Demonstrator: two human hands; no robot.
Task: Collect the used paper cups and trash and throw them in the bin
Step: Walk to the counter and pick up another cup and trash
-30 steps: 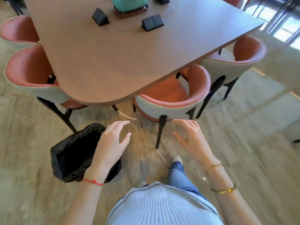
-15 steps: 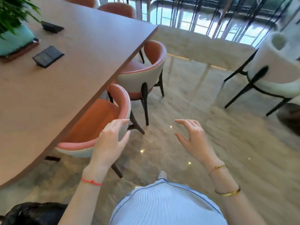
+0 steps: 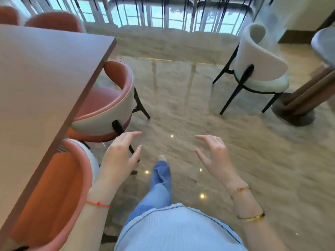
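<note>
Both hands float in front of me above the glossy floor and hold nothing. My left hand [image 3: 120, 157] has its fingers loosely spread, close to the back leg of an orange chair. My right hand [image 3: 214, 156] hangs at the same height, fingers relaxed and slightly bent. No paper cup, trash or bin shows in this view.
The brown table [image 3: 41, 78] fills the left side, with orange chairs [image 3: 107, 113] tucked along its edge. A white chair [image 3: 259, 69] and a dark pedestal base [image 3: 293, 115] stand at the right. Polished floor [image 3: 181, 105] stretches ahead toward a railing.
The view has swung right, away from the black-bagged bin, which has left the frame. The table has slid to the left edge. Both hands stay empty in the same pose.
</note>
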